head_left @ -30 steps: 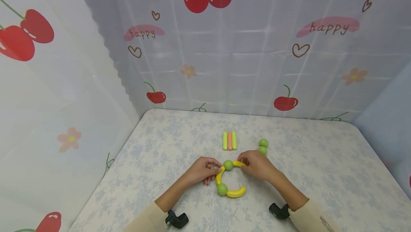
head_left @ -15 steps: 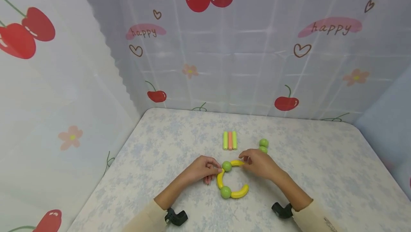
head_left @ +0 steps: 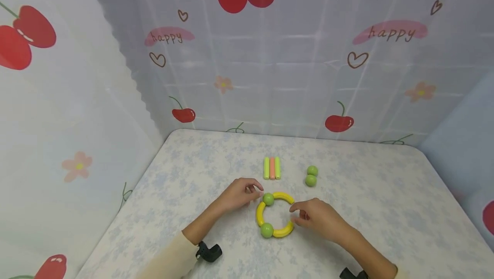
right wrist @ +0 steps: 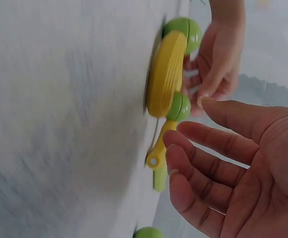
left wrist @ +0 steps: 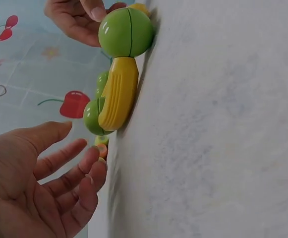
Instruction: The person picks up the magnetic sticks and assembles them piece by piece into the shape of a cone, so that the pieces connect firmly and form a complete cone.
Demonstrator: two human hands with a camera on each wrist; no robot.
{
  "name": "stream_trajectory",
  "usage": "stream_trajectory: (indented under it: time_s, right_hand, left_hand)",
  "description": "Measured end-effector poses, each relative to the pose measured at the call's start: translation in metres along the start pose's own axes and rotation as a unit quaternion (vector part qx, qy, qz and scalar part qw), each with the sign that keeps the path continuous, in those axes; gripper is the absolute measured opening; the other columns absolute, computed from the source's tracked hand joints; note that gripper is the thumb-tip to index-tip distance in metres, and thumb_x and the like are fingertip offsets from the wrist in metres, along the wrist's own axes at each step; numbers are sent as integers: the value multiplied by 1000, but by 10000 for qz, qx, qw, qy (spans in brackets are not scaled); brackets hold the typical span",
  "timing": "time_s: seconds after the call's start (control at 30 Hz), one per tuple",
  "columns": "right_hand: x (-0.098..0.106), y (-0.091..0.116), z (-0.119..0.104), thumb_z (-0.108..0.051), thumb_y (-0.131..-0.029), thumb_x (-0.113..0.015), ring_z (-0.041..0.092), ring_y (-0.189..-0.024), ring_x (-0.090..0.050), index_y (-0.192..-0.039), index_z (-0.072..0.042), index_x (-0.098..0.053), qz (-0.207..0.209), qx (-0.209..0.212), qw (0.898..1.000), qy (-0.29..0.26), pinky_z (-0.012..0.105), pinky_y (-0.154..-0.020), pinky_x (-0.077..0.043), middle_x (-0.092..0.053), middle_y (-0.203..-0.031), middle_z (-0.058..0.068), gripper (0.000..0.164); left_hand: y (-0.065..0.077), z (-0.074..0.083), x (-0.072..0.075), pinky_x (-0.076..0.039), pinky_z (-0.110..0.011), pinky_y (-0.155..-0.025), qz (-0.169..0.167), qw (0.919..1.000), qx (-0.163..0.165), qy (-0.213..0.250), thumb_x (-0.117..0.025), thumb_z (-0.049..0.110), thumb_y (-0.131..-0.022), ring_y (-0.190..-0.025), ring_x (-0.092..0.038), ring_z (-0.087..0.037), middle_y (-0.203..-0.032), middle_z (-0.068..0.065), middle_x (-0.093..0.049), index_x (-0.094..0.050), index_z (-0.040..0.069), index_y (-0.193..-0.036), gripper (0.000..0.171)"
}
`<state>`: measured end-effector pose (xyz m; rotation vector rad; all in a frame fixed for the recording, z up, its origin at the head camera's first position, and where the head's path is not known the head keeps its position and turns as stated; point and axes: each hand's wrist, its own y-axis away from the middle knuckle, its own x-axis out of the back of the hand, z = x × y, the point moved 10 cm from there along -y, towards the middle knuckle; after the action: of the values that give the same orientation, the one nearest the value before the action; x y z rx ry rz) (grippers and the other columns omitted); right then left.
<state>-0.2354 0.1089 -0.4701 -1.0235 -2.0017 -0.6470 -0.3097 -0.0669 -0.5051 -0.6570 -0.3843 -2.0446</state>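
Observation:
Three yellow toy bananas and two green balls lie in a ring on the table. The far ball (head_left: 268,198) sits between the far banana (head_left: 283,197) and the left banana (head_left: 260,213). The near ball (head_left: 266,230) joins the left banana to the near banana (head_left: 283,230). My left hand (head_left: 240,194) hovers beside the far ball, fingers loosely bent and holding nothing. By the gap on the ring's right side is my right hand (head_left: 320,219). In the right wrist view its relaxed fingers (right wrist: 186,171) hold nothing; one banana end (right wrist: 153,161) shows a pale dot.
Behind the ring, two light green sticks flank an orange stick (head_left: 272,168). Two more green balls (head_left: 311,180) touch each other at the back right. A cherry-patterned curtain (head_left: 270,77) stands along the table's (head_left: 366,184) far edge.
My right hand has let go of the far banana and moved nearer, to the right-hand gap. My left hand has drawn back from the ring. The two spare green balls are fully uncovered.

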Motion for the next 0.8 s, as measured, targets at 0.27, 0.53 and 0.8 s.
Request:
stream_trajectory:
  time_s: [0.27, 0.53, 0.8]
  right_hand:
    - [-23, 5, -15, -25, -93, -76, -2, -54, -43, -107, -9, -77, -253, 436, 9983, -289, 21, -49, -40, -54, -65, -16, 20]
    - [-27, 3, -13, -21, -95, -74, -1, -56, -47, -109, -5, -75, -298, 442, 9964, -662, 22, -52, -44, -59, -69, -14, 22]
    - [-23, 0, 0, -21, -96, -73, 3, -62, -52, -112, -5, -74, -189, 272, 9963, -797, 24, -55, -47, -62, -75, -10, 23]
  left_hand:
    - [-20, 25, -18, -50, -22, -63, -294, 9948, -517, -832, -70, 27, -99, -73, -59, -5, -92, 10, -67, -75, 20, -112, 16]
    - [-29, 17, -25, -51, -22, -66, -431, 9969, -387, -541, -68, 28, -99, -76, -61, -5, -90, 10, -68, -76, 19, -113, 18]
    - [-23, 10, -24, -49, -22, -66, -608, 9971, -220, -399, -69, 26, -99, -75, -58, -5, -88, 8, -68, -74, 15, -120, 25]
